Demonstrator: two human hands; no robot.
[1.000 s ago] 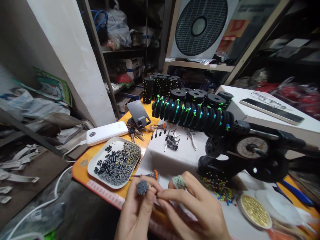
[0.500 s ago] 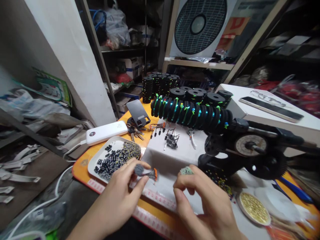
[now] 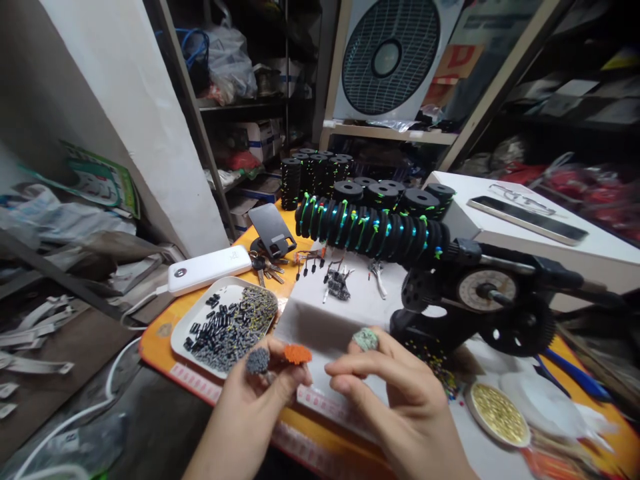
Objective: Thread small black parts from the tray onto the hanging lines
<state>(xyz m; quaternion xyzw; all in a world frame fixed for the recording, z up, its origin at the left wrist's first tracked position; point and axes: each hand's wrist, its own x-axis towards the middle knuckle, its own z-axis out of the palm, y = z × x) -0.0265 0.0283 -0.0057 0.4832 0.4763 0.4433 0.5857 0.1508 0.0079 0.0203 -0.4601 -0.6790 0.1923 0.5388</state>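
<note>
My left hand [image 3: 255, 400] is closed round a small bundle with a bright orange end [image 3: 297, 354] and a grey, beaded-looking end [image 3: 257, 361]. The orange end points up between thumb and forefinger. Just to its right, my right hand [image 3: 400, 393] has thumb and forefinger brought together in a pinch. Whatever may be between those tips is too small to see. A pale green lump [image 3: 366, 339] sits on a finger of that hand. Behind the left hand lies a cream tray [image 3: 183, 327] of small black, grey and yellowish pieces.
A black winding machine holds a roller [image 3: 373, 230] wound with green line. Black foam spools [image 3: 383, 193] stand behind it. Left are a white power bank [image 3: 210, 270], keys [image 3: 267, 267] and a phone stand [image 3: 271, 230]. A dish of gold pieces [image 3: 500, 413] sits right.
My left hand has turned the bundle so its orange end faces up towards me. My right thumb and forefinger have moved left, nearer to it. The view has shifted slightly.
</note>
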